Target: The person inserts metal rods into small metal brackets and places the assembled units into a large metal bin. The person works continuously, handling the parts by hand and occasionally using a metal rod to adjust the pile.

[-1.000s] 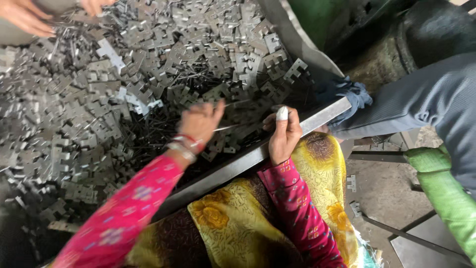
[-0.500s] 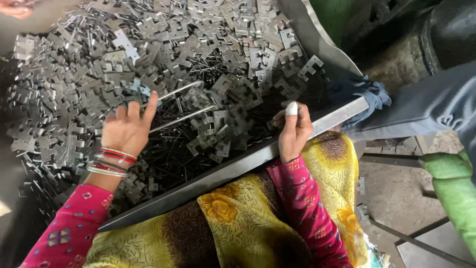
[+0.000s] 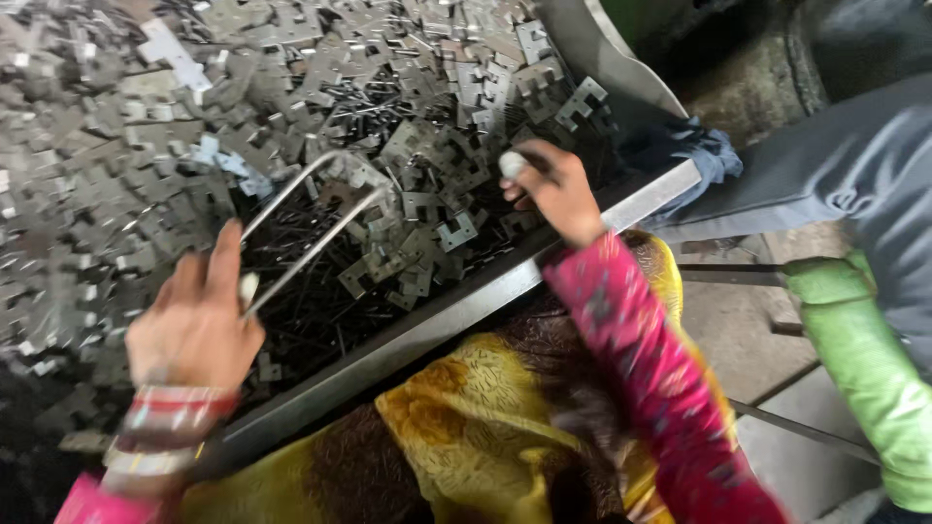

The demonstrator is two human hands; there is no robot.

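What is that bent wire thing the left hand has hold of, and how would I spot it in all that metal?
Start at the big tray heaped with flat grey stamped metal pieces. Near its front edge, the left hand grips a long bent metal rod. It forms a narrow loop of two thin rails joined at the far end, unlike the small notched plates around it.

No packages, labels, signs or screens appear anywhere in view, neither beside the fingers of either hand nor farther off around them.
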